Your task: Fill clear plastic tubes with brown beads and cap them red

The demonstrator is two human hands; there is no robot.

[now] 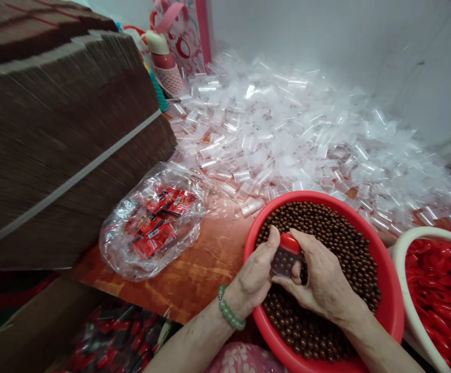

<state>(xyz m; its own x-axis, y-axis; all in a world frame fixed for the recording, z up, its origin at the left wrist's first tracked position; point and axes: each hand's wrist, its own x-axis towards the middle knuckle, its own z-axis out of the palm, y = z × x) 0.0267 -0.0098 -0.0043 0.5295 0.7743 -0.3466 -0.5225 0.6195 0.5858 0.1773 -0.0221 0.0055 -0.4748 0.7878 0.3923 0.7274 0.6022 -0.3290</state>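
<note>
My left hand (254, 274) and right hand (322, 274) grip a red-capped clear container (285, 259) at lower centre. Glossy brown balls (318, 223) fill the round red basin (390, 290) beneath.

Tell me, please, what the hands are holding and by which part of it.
A small clear container with a red cap: the left hand holds its left side, the right hand its right side and bottom edge.

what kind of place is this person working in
Probably a small home or backroom packing spot: a heap of clear plastic pieces against the wall, a red basin of brown balls, and a white tub of red plastic parts.
</note>
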